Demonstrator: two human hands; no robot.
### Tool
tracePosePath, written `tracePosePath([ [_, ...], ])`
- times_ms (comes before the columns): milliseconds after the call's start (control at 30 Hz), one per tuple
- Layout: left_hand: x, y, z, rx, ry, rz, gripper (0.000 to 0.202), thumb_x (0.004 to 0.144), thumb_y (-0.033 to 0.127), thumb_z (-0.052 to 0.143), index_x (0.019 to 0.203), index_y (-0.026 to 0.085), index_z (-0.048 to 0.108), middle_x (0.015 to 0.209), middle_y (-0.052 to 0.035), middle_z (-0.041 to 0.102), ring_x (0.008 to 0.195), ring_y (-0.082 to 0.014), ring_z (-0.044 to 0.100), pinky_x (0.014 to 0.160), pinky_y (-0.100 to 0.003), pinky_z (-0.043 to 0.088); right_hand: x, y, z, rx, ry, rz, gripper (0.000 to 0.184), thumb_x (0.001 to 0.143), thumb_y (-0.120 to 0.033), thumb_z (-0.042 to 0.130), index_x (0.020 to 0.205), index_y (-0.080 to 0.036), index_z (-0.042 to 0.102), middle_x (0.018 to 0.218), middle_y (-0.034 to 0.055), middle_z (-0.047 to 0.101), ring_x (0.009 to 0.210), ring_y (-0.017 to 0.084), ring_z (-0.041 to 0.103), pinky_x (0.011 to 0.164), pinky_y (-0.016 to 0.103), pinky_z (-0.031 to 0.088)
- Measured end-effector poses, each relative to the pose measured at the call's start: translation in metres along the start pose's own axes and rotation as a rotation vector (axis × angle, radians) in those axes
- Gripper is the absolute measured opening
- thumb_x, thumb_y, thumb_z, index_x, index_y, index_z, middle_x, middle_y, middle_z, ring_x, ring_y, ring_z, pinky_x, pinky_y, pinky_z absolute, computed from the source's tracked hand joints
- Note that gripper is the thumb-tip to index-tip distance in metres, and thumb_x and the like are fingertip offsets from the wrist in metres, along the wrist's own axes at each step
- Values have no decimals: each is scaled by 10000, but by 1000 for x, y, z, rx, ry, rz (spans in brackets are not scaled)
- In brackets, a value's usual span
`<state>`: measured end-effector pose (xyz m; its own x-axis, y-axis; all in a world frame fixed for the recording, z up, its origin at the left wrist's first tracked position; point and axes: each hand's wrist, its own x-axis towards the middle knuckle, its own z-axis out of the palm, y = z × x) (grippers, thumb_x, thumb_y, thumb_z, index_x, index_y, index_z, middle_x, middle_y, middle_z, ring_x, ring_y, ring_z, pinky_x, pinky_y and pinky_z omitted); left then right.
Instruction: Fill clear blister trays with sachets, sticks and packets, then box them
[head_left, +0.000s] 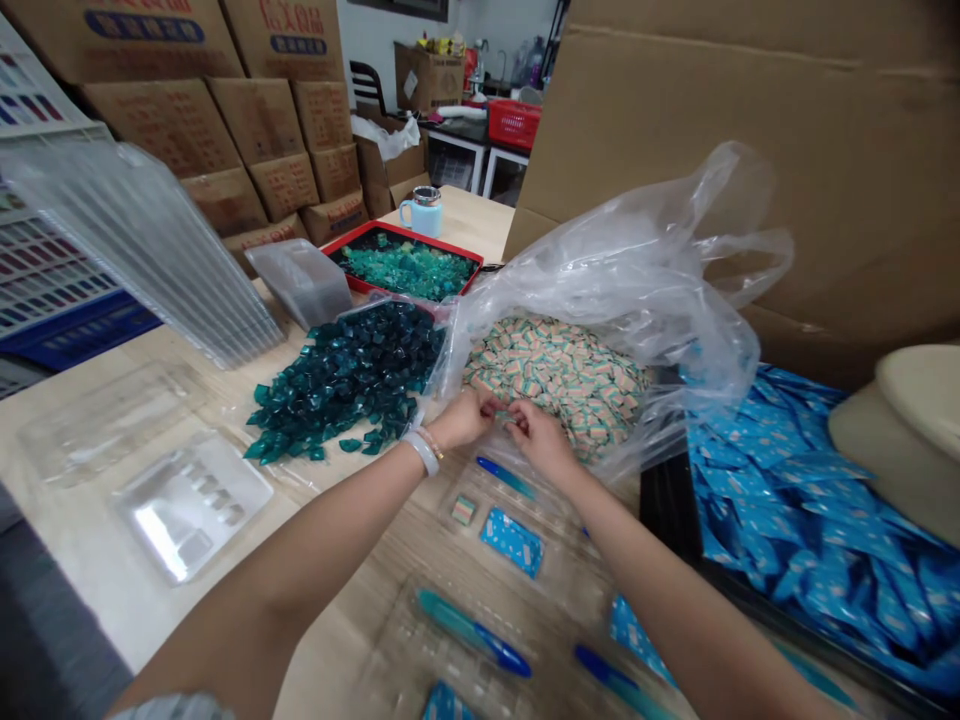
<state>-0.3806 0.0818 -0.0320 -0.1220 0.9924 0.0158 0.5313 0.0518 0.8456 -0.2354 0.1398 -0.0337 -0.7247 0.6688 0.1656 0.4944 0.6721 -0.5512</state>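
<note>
1. This is the head view. It looks down at a person's two bare arms over a light wood surface (82, 520).
2. The left hand (465, 418) and the right hand (541, 440) are very close together. They are at the front edge of a big heap of small tan and green packets (559, 385).
3. The fingers (510, 412) of both hands are bent and pinched in toward each other. They look closed, but I cannot tell if they are gripping a packet.
4. The heap lies in a clear plastic bag (637, 250), and the bag puffs up behind it.
5. Just in front of the hands is a clear plastic tray (480, 620). In it are a tan and green packet (463, 510), a blue packet (511, 541) and some long blue sticks (474, 632).
6. Left of the bag is a heap of dark green pieces (345, 380). A clear tray with little pockets (193, 505) lies near it, and a tall stack of clear trays (142, 250) is further left.
7. Further ahead, a red tray (401, 232) holds lighter green pieces, and a pale blue mug (421, 212) stands behind it.
8. On the right, many blue packets (795, 500) lie in a pile.
9. Brown cardboard boxes (225, 110) are stacked at the back.
</note>
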Motion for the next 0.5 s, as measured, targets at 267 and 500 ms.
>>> tracePosePath([
  [267,-11,4,0,204,-32,98,210,690,98,476,803,126,651,776,-41,651,704,-135,550,695,-229,426,-3,-13,-5,-285,-55,-51,153,737,-145,496,881,-180,536,770,46,593,713,170,527,636,261,361],
  [500,-13,10,5,302,-40,105,136,700,130,496,746,138,624,686,-25,602,646,-131,513,644,-223,415,-7,-10,-5,-325,-16,-68,87,754,-149,489,724,-178,565,726,34,598,738,177,528,698,296,340],
])
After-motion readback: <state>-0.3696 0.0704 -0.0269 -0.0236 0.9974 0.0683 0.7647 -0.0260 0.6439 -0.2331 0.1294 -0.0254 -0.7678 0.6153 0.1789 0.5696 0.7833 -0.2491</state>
